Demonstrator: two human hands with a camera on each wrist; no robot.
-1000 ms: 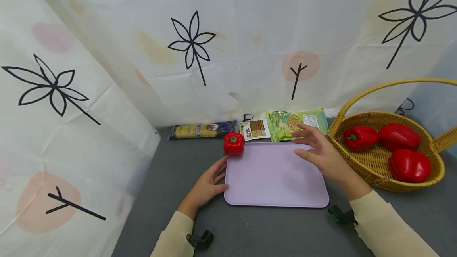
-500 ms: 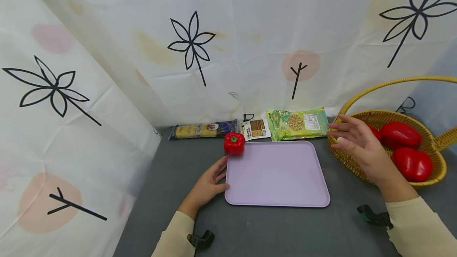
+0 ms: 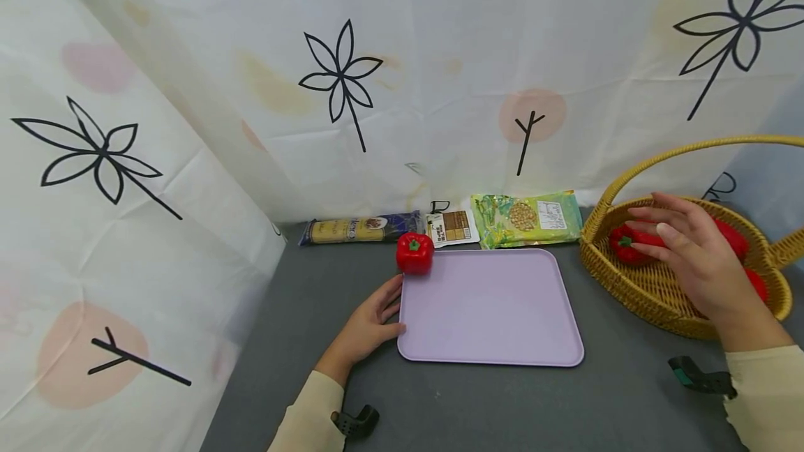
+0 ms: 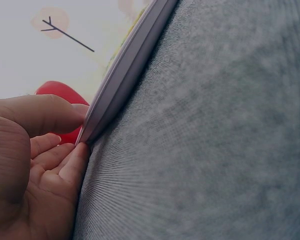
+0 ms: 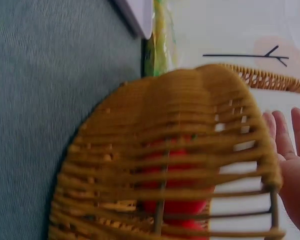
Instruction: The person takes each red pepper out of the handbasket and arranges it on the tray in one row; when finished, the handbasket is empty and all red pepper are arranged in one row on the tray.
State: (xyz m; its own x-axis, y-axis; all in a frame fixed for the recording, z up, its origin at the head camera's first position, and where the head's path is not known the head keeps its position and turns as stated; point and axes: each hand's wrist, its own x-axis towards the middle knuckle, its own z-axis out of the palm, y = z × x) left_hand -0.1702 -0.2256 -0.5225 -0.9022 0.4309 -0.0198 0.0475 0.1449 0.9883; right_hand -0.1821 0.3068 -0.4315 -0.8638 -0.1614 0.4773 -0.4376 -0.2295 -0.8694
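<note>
Red peppers (image 3: pixel 626 243) sit in the basket (image 3: pixel 618 293). The right hand (image 3: pixel 706 267) is over it, fingers loose, holding nothing. The left hand (image 3: pixel 367 326) touches the tray (image 3: pixel 493 309) with loose fingers. If it pushes hard, the corner pepper (image 3: pixel 414 254) might roll away.

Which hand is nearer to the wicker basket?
Right. The right hand is over the wicker basket; the left hand touches the purple tray at its left edge, farther away.

Soft, even light is filling the head view; both wrist views are looking dimmer — the basket (image 5: pixel 110 117) is blurring, the left's backdrop (image 4: pixel 20 55) is glaring white.
</note>
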